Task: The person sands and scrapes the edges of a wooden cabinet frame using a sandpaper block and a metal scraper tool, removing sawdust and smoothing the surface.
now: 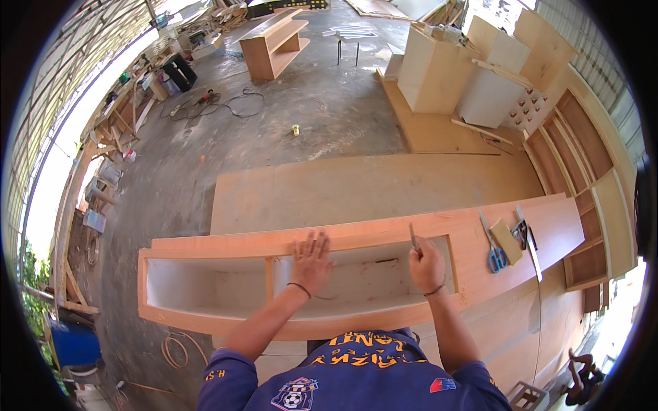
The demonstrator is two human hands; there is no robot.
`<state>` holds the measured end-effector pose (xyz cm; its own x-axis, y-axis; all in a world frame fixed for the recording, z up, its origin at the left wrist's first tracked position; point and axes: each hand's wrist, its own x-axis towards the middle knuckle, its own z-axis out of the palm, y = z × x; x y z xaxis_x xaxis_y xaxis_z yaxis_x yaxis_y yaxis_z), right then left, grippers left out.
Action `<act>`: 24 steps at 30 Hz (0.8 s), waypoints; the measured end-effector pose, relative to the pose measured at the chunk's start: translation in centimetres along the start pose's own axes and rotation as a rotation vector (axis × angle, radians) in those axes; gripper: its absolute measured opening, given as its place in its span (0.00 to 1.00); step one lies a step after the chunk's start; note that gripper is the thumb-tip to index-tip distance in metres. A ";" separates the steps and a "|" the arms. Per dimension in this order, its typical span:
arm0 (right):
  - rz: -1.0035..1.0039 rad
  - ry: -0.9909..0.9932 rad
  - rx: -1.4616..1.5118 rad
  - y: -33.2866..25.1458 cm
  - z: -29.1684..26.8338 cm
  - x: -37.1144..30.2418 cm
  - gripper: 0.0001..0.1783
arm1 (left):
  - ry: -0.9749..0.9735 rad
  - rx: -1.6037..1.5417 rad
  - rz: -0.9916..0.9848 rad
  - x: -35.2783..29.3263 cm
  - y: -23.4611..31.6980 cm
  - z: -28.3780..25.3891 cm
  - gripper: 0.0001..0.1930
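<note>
In front of me lies a long wooden cabinet frame with pinkish-orange edging and two white-lined openings. My left hand rests with fingers stretched out on its far rail, just right of the wooden divider. Over the right end of the larger opening, my right hand is closed around a slim, dark, flat-bladed tool pointing away from me. Its exact kind is too small to tell. On the panel to the right lie blue-handled scissors, a wooden block and a metal square.
Beyond the frame, a large flat board covers the floor. Pale cabinet boxes stand at far right, shelving units nearer. A wooden shelf unit is at the back. A power tool with cable and a coiled hose lie leftward.
</note>
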<state>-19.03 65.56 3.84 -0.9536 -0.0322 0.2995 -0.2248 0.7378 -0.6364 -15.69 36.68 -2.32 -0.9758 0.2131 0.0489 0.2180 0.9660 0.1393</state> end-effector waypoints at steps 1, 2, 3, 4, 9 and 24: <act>0.030 -0.011 0.026 1.8 -0.8 -0.7 0.14 | 0.011 -0.025 0.013 0.8 1.9 0.1 0.34; 0.060 -0.022 0.055 3.2 -1.4 -1.3 0.13 | -0.002 -0.038 0.014 1.5 3.7 0.1 0.35; 0.169 -0.082 0.136 3.9 -2.5 -1.7 0.13 | -0.013 -0.055 0.018 2.3 5.6 0.3 0.35; 0.278 -0.145 0.219 4.3 -3.6 -2.1 0.13 | -0.026 -0.069 0.020 3.0 7.4 0.6 0.35; 0.367 -0.189 0.601 8.4 -7.6 -3.0 0.14 | 0.005 -0.068 0.114 6.8 16.8 1.5 0.33; 0.545 -0.260 1.431 17.6 -20.6 -0.2 0.17 | 0.214 -0.166 -0.335 7.6 22.6 2.4 0.35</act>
<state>-18.70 92.43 7.20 -0.9539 -0.2077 -0.2167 0.2961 -0.5326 -0.7929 -18.25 60.46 -1.20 -0.9714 -0.1603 0.1752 -0.0933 0.9362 0.3389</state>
